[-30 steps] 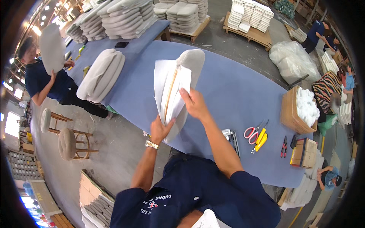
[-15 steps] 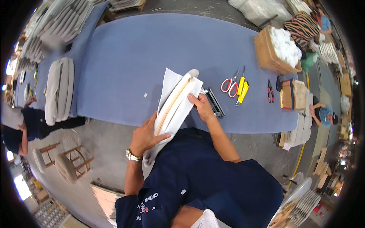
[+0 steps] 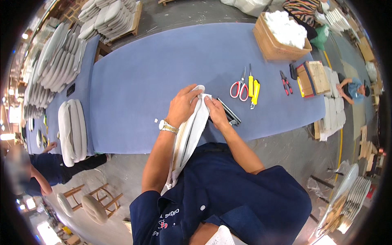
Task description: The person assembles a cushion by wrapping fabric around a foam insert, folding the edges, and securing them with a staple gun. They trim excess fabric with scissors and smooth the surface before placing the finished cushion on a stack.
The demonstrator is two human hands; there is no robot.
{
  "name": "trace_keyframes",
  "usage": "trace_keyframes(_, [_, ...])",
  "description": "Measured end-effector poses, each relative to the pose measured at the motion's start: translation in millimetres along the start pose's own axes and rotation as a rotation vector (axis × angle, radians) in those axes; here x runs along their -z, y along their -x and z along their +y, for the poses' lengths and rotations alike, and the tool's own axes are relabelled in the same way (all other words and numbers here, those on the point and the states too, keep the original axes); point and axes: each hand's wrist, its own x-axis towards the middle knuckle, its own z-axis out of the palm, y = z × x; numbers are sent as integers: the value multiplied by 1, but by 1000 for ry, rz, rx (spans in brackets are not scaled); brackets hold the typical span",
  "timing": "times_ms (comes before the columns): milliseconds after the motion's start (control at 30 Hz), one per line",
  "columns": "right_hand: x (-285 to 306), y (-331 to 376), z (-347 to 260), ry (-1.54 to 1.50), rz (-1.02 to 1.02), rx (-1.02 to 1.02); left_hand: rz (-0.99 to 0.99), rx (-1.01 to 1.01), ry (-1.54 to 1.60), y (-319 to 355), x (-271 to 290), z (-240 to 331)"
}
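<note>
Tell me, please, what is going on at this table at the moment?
A person is handling a long, pale padded piece slanting across the near edge of the blue table. The left hand has its fingers at the piece's upper end, and the right hand pinches its white cloth edge there. A dark tool lies beside the right hand; scissors, a yellow cutter and pliers lie farther right.

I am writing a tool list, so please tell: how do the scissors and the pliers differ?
The scissors have red-and-white ring handles; the pliers have mostly red handles without rings. The scissors also look longer than the pliers. Both lie on the blue table.
</note>
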Motion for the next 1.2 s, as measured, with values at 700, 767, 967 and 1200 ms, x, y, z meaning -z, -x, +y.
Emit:
trace_keyframes(700, [-48,-102,-52,166,88,225,406,255,380,-80,7,-35])
trace_keyframes(767, [-43,-118,-53,241,127,216,461,252,461,-90,-4,-44])
trace_keyframes(967, [-42,-107,-53,553,324,327,366,381,781,-102,-22,-42])
trace_keyframes(1200, [-66,-106,-61,939,189,382,309,329,1110,-101,-15,-78])
